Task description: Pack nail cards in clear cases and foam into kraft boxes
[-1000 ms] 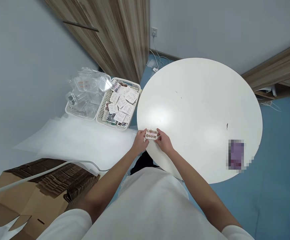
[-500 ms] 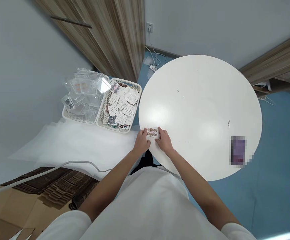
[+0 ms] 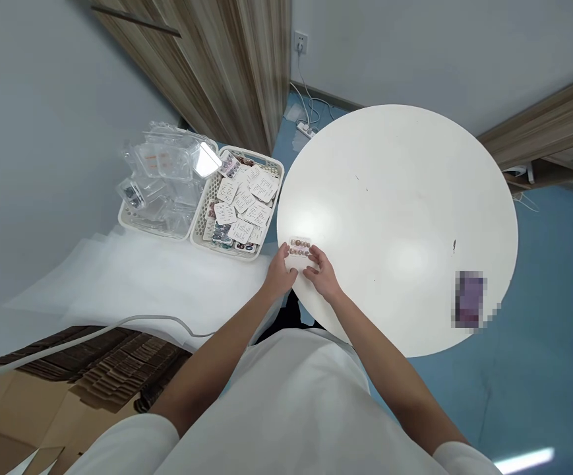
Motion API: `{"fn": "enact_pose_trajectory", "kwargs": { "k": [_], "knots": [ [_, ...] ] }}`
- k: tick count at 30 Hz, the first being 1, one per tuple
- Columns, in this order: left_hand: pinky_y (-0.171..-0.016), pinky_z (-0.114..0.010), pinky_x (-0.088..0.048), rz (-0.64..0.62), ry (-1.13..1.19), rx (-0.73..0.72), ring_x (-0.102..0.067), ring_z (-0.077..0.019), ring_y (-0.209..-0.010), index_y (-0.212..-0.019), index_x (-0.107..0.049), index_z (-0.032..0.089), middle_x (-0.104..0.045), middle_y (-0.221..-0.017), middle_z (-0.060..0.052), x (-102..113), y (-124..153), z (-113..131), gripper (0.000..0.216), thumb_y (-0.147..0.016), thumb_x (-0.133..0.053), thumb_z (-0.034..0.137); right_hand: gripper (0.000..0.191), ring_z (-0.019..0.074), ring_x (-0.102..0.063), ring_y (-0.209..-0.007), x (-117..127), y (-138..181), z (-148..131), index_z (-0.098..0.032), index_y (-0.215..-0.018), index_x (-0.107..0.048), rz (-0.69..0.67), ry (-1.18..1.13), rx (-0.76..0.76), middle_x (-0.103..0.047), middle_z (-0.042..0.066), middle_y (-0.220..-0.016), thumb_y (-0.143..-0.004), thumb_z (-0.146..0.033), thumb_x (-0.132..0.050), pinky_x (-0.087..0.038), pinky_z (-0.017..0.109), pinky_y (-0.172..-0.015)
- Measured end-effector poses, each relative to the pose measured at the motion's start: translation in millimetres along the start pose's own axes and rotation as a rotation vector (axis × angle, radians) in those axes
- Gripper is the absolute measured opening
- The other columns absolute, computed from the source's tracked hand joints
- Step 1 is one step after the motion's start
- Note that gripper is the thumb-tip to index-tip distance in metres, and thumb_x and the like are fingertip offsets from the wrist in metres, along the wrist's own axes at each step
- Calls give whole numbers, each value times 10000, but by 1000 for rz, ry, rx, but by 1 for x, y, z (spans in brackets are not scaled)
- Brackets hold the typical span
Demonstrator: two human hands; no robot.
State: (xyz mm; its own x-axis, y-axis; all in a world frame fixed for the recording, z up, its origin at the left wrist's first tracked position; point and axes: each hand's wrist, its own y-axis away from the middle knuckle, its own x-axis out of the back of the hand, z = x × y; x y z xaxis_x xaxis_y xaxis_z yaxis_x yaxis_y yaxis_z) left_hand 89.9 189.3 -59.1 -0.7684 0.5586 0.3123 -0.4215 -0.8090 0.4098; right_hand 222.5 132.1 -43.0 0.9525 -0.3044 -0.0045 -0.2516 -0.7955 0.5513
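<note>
A small white card with rows of brownish press-on nails rests at the near left edge of the round white table. My left hand grips the card's left end with its thumb on top. My right hand pinches the card's right side, fingers curled over it. Both hands meet just above the table edge.
Left of the table a white basket holds several nail cards, beside a basket of clear plastic cases. White foam sheets lie below them. Flattened cardboard boxes sit at lower left. A blurred purple object lies on the table's right.
The card and both hands shifted slightly farther onto the table; my right fingers slid over the card's right part. The camera tilted a little.
</note>
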Motion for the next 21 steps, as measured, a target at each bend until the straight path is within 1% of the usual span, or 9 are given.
{"fn": "enact_pose_trajectory", "kwargs": {
  "k": [6, 11, 21],
  "knots": [
    [-984, -430, -306, 20, -6, -22, -358, -242, -1205, -1350, -162, 165, -354, -1338, -122, 7, -16, 3, 762, -663, -489, 114, 713, 208, -350, -1193, 0, -13, -10, -321, -1272, -324, -42, -22, 6, -314, 23, -1363, -631, -216, -618, -383, 391, -919],
    [-984, -432, -303, 24, -1, -34, -348, -243, -1210, -1349, -167, 182, -358, -1335, -111, 8, -16, 3, 757, -665, -485, 119, 708, 208, -359, -1185, 4, -13, -9, -336, -1266, -331, -64, -24, 9, -322, 16, -1360, -634, -224, -629, -390, 394, -912],
    [-992, -436, -294, 31, -4, -60, -347, -244, -1212, -1345, -176, 184, -361, -1329, -108, 7, -15, 1, 751, -661, -479, 111, 722, 208, -348, -1188, 4, -12, -6, -341, -1273, -319, -64, -15, 25, -310, 11, -1369, -633, -243, -638, -387, 389, -909]
  ]
}}
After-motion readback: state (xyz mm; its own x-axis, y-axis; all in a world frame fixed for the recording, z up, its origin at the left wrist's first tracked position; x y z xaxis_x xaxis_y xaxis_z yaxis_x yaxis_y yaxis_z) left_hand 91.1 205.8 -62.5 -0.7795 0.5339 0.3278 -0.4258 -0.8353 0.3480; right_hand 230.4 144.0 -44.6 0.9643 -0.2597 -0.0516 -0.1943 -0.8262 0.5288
